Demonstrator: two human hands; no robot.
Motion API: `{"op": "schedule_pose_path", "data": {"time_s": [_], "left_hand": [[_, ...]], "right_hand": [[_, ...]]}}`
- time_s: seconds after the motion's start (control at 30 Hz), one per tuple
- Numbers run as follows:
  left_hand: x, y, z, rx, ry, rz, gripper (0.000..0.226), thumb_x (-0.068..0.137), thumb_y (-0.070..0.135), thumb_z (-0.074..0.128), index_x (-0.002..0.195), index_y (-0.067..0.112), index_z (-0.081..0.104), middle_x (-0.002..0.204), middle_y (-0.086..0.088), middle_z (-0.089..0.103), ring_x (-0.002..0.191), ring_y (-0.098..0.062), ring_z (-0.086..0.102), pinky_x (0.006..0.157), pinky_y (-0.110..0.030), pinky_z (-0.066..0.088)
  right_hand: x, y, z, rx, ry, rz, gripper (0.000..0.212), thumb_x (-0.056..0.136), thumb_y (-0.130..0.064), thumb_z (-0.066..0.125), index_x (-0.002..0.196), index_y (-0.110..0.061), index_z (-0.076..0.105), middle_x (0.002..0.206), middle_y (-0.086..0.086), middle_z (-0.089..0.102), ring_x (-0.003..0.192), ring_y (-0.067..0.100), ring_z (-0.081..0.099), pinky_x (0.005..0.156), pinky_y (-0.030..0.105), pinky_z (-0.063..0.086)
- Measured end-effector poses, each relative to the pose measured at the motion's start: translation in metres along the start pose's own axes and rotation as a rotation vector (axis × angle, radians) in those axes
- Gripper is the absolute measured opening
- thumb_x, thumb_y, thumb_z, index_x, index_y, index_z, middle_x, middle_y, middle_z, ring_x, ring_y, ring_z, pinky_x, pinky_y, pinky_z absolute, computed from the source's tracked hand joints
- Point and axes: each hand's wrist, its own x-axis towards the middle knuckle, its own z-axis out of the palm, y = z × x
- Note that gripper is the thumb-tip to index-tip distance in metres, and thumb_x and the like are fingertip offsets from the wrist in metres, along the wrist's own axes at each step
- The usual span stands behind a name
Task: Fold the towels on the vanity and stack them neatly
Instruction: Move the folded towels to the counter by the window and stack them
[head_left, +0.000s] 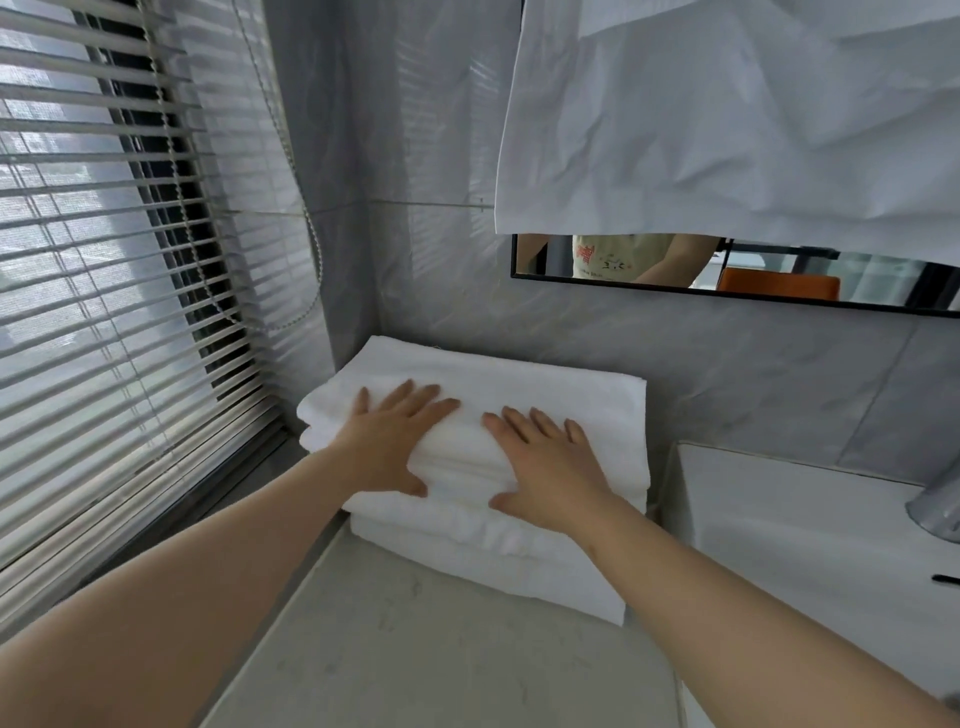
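Blind (104, 260): 9 o'clock of the stack.
Left hand (395, 436): flat on the top towel, grip apart, fingers straight, holding nothing.
Stack (519, 379): folded white towels on the desk (415, 649), in the corner at 12 o'clock from the person, near the wall.
Right hand (550, 462): also flat, grip apart, thumb at the near edge.
Sink (779, 519): 3 o'clock of the stack.

Step, as judged: folding is done and the stack is being pressed and squared.
Next move calls for even downward pressure and nudging the lower edges flush, since the bottom layers jut toward 5 o'clock.

Counts: hands 2; stack 1; towels about four, the folds blur the count; sink 1; blind 1.
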Motion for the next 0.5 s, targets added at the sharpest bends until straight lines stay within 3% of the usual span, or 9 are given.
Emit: {"op": "schedule_pose_path", "data": {"time_s": [0.07,0.3,0.5], "left_hand": [[0.001,0.006,0.004,-0.008,-0.001,0.042,0.105,0.075,0.052,0.068,0.146,0.043,-0.009,0.156,0.014,-0.011,0.145,-0.017,-0.011,0.112,-0.060,0.004],[0.008,-0.005,0.008,0.024,-0.063,-0.056,0.094,0.083,0.057,0.057,0.144,0.046,-0.014,0.156,0.012,-0.015,0.145,-0.021,-0.013,0.112,-0.063,0.005],[-0.016,0.024,0.020,0.138,0.092,0.009,0.104,0.083,0.055,0.057,0.145,0.031,-0.023,0.156,0.007,-0.019,0.144,-0.018,-0.017,0.113,-0.059,0.000]], "right_hand": [[0.005,-0.007,0.005,-0.032,0.010,-0.022,0.082,0.090,-0.048,0.051,0.150,-0.031,-0.002,0.159,-0.006,-0.001,0.146,0.022,0.001,0.117,0.046,0.006],[0.015,-0.005,0.011,-0.142,0.027,-0.014,0.065,0.099,-0.047,0.033,0.150,-0.029,-0.003,0.160,-0.005,-0.003,0.147,0.023,-0.003,0.115,0.049,0.005],[0.003,-0.021,0.024,-0.233,0.089,-0.004,0.095,0.088,-0.052,0.053,0.150,-0.014,-0.009,0.159,0.006,-0.009,0.146,0.025,-0.005,0.114,0.053,0.001]]}}
